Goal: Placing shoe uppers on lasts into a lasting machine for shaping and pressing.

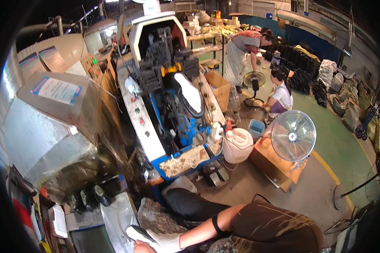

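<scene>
My right hand [166, 242], in a white knit glove, reaches in from the right at the lower edge. It is closed on a black-and-white shoe upper [136, 232], whose lower part is hidden. Bare fingers show beside the upper at the very edge of the picture; I cannot tell which hand they belong to, so my left hand is not clearly made out. A metal chute-like plate [119, 215] lies just beyond the upper. Several black shoes [101, 196] stand to its left.
Ahead stands a blue and white shoe machine [141, 122] with a bright white shoe-shaped piece [189, 93] in it. A metal hood [42, 122] is at left. A white jug [237, 145], a cardboard box [274, 162] and a fan [293, 136] stand right. Two people [236, 59] work farther back.
</scene>
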